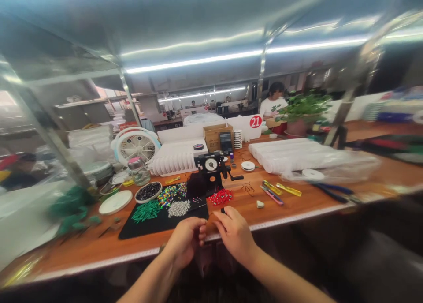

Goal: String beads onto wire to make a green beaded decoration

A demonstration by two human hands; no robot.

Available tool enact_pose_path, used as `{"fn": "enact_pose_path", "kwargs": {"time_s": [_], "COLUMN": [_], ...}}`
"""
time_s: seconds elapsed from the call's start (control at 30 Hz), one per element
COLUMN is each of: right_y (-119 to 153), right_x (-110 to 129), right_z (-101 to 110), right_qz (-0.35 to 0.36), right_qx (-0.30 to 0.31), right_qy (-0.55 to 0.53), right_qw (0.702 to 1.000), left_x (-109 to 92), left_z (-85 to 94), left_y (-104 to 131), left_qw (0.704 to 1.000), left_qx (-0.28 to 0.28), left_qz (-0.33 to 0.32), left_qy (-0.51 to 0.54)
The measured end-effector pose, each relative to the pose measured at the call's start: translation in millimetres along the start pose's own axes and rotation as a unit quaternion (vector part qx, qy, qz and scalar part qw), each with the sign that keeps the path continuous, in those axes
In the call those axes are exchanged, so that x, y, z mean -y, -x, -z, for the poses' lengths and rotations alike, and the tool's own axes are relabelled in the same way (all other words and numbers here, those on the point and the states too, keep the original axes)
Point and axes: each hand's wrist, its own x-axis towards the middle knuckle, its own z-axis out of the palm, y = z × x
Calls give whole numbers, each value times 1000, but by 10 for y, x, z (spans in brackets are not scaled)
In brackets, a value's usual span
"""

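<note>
At the table's front edge, my left hand [187,237] is closed, its fingertips pressed together on something too small to name. Beside it my right hand [235,231] is curled, with a small black piece [223,210] showing at its fingers. What else the fingers hold is hidden. Just beyond lies a black mat [132,230] bearing green tube-like pieces [146,211], small silver-grey pieces [179,208] and mixed coloured beads [170,195]. Red bead-like pieces [220,197] lie ahead of my right hand. Behind them stands a black hand-cranked machine [211,173] with a round dial.
A bowl of black pieces [148,192], a white lid [115,202] and a fan [137,146] are at left. Yellow-handled tools [288,189], pliers [335,190] and plastic-wrapped white rolls [291,154] lie right. Metal posts [128,95] frame the bench; a person [272,101] sits beyond.
</note>
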Motion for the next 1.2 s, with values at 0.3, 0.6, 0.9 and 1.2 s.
{"fn": "enact_pose_path", "kwargs": {"time_s": [0.3,0.6,0.9,1.2], "right_y": [-107,-263,-683,-960], "right_x": [93,139,59,-129], "right_z": [40,295,206,59], "right_qz": [-2,138,3,-97], "right_qx": [34,80,198,283], "right_qy": [-17,-114,-192,-178], "right_qw": [999,981,961,937], "left_x": [-78,-109,-138,-161], "left_z": [-38,27,91,170], "left_y": [55,64,-3,-121], "left_qw": [999,981,772,546], "left_qx": [47,21,-1,19], "left_qz": [16,-81,-369,-465], "left_qy": [-14,-174,-518,-696]}}
